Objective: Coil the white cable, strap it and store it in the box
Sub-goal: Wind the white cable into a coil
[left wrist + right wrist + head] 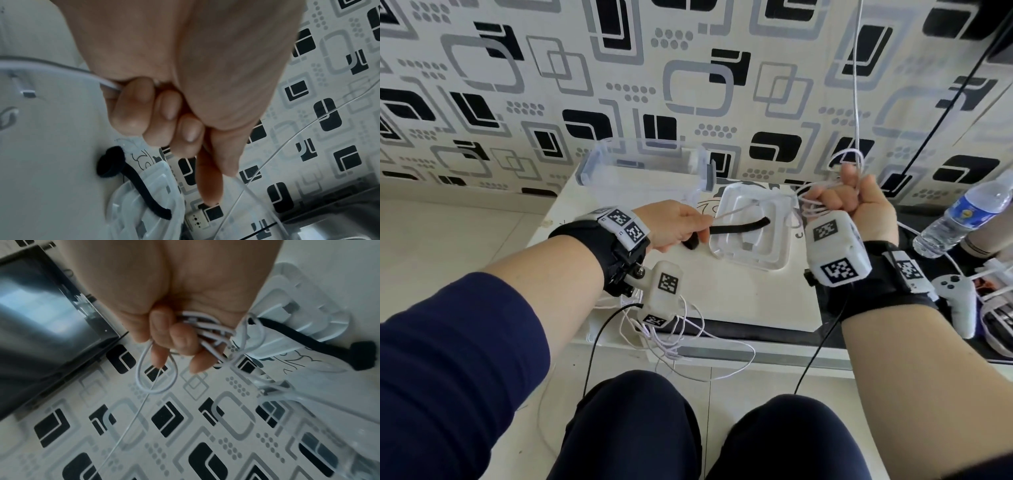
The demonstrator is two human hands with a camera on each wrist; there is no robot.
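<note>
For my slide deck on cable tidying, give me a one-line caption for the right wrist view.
Right hand grips loops of white cable above the box lid and black strap.

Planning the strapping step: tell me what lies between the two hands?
In the head view, the white plastic lid with the black strap across it lies there.

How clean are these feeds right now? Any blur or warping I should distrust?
Head view: sharp and evenly lit, though the wide lens bows the wall pattern. Left wrist view: the left hand fills the frame, soft with blur; the black strap stays readable. Right wrist view: the right hand and white cable loops are fairly clear, edges smeared.
</note>
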